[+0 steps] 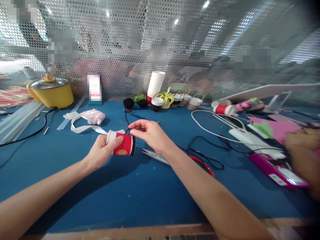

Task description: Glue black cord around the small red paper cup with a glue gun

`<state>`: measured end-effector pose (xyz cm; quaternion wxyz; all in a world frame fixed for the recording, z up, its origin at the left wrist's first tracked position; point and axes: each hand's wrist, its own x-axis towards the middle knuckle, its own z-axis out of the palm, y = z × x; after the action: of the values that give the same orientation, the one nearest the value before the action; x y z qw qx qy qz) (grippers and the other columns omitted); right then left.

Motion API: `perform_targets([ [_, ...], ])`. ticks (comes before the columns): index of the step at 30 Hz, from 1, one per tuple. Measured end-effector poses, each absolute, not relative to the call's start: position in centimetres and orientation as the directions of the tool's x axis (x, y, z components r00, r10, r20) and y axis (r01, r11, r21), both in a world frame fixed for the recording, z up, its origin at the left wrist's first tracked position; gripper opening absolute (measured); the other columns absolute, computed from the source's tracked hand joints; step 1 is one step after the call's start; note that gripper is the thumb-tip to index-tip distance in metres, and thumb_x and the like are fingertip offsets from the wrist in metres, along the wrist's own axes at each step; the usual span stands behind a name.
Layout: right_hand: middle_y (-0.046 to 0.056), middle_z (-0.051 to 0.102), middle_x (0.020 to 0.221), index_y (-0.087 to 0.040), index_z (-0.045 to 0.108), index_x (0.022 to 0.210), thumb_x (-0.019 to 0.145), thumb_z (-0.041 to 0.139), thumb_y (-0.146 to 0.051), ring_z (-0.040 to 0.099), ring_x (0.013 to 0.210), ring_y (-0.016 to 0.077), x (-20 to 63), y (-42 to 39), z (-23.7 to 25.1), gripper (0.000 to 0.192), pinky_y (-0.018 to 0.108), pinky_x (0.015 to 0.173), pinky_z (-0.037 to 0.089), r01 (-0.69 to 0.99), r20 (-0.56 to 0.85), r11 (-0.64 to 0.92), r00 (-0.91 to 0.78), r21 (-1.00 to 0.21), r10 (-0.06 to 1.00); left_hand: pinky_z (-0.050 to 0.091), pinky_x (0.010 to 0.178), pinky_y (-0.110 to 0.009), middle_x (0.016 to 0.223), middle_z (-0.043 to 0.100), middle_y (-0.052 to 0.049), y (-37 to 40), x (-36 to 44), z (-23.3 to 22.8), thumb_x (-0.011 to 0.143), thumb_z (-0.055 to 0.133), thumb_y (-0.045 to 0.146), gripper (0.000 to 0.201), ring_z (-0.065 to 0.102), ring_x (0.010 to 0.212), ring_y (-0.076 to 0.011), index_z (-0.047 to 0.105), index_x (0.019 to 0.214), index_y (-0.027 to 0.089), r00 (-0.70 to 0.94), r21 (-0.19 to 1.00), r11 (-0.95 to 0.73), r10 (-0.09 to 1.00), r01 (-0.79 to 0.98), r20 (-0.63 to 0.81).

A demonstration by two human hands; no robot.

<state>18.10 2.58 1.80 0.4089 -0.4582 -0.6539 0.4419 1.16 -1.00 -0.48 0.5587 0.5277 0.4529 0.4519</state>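
Note:
My left hand (102,151) grips a small red and white paper cup (122,144) held on its side above the blue table (125,196). The cup's right end has a dark band around it. My right hand (150,133) pinches a thin black cord (126,120) right at that end of the cup, fingertips together. The cord runs back toward a black yarn ball (128,103). A white strip of paper sticks out behind the cup.
A stack of white cups (155,84) and several finished cups stand by the perforated screen. A yellow pot (51,91), glue sticks, a white bag (88,117), red scissors (202,164) and cables lie about. Another person's hand (302,143) works on pink foam at right.

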Motion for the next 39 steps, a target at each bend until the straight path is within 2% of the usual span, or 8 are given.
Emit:
perform_targets([
  [5,-0.001,0.063,0.072,-0.017,0.063,0.077,0.066,0.064,-0.016,0.057,0.068,0.0107,18.14,2.71,1.77,0.011,0.027,0.071,0.046,0.225,0.123,0.173,-0.220,-0.959,0.968,0.031,0.043,-0.019,0.047,0.052,0.001,-1.07,1.12,-0.54,0.069,0.060,0.044,0.036,0.040,0.044,-0.0072,0.058,0.054,0.012,0.183,0.997,-0.048,0.982,0.062,0.036],
  [10,-0.001,0.062,0.073,-0.017,0.062,0.077,0.066,0.064,-0.016,0.056,0.068,0.0101,18.16,2.70,1.83,0.011,0.026,0.071,0.046,0.220,0.118,0.168,-0.222,-0.961,0.968,0.030,0.042,-0.020,0.046,0.050,0.000,-1.22,1.16,-0.47,0.070,0.059,0.041,0.034,0.039,0.044,-0.0076,0.058,0.052,0.013,0.176,0.994,-0.068,0.983,0.080,0.053],
  [16,-0.001,0.062,0.072,-0.016,0.062,0.077,0.067,0.063,-0.016,0.056,0.068,0.0107,18.07,2.58,1.93,0.010,0.027,0.071,0.046,0.233,0.104,0.159,-0.234,-0.959,0.967,0.025,0.039,-0.020,0.041,0.043,0.003,-1.61,1.28,-0.02,0.069,0.061,0.035,0.034,0.031,0.041,-0.0064,0.051,0.043,0.015,0.174,0.991,-0.110,0.980,0.075,0.095],
  [23,-0.001,0.062,0.072,-0.017,0.062,0.077,0.068,0.063,-0.016,0.056,0.068,0.0105,18.12,2.63,1.80,0.009,0.027,0.071,0.046,0.238,0.095,0.158,-0.257,-0.958,0.962,0.026,0.040,-0.020,0.041,0.040,0.004,-1.66,1.28,0.11,0.070,0.061,0.032,0.035,0.028,0.041,-0.0063,0.050,0.040,0.016,0.176,0.985,-0.156,0.974,0.075,0.141],
  [34,-0.001,0.061,0.069,-0.017,0.062,0.076,0.067,0.062,-0.015,0.056,0.067,0.0105,17.96,2.66,1.69,0.009,0.027,0.070,0.046,0.237,0.072,0.137,-0.264,-0.962,0.962,0.026,0.039,-0.020,0.040,0.041,0.004,-1.62,1.16,-0.18,0.069,0.062,0.031,0.034,0.030,0.040,-0.0056,0.050,0.041,0.015,0.167,0.988,-0.140,0.978,0.060,0.128],
  [39,-0.001,0.062,0.071,-0.017,0.061,0.078,0.068,0.062,-0.015,0.057,0.069,0.0110,18.05,2.94,1.26,0.010,0.026,0.070,0.046,0.242,0.037,0.106,-0.273,-0.964,0.961,0.033,0.043,-0.019,0.047,0.052,0.002,-1.36,1.41,-0.24,0.066,0.065,0.034,0.026,0.042,0.043,-0.0071,0.058,0.052,0.013,0.151,0.995,0.019,0.988,-0.100,-0.003],
])
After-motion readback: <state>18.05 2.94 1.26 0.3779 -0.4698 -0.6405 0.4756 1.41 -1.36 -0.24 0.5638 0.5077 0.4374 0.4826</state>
